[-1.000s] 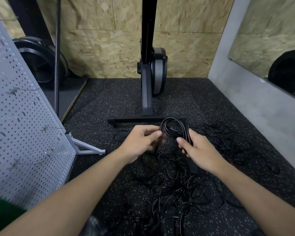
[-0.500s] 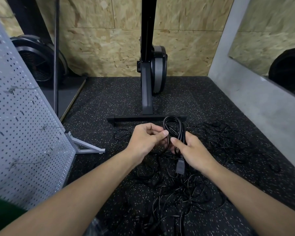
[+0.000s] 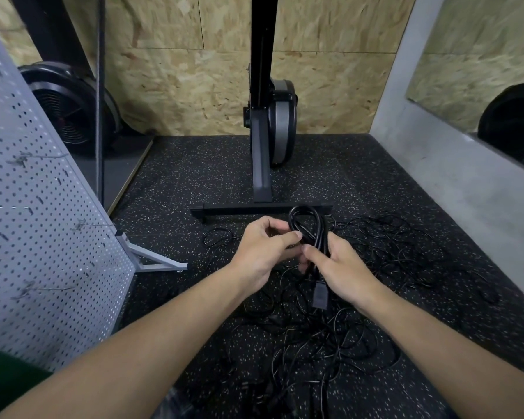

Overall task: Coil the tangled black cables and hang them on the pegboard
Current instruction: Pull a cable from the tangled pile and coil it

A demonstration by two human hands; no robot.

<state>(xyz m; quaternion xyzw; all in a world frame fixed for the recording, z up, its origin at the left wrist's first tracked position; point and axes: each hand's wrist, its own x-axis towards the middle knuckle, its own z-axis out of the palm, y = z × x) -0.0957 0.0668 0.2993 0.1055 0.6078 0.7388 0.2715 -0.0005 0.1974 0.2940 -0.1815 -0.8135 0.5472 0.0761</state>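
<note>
Head view: cable coil (image 3: 320, 234) between fingers (image 3: 285, 239)

The coiled cable (image 3: 307, 225), thick and black, is upright, its plug (image 3: 319, 294) dangling; thin tangled cables (image 3: 330, 343) sprawl on the floor beneath; the grey pegboard (image 3: 43, 237) stands left.

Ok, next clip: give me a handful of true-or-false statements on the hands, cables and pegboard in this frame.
1. The left hand and the right hand both hold a coiled cable. True.
2. A coil hangs on the pegboard. False: its hooks are bare.
3. A plug dangles from the coil beneath the hands. True.
4. No cables lie on the floor. False: a cable tangle is spread under the arms.
5. The pegboard stands on the person's right. False: it stands on the left.
</note>
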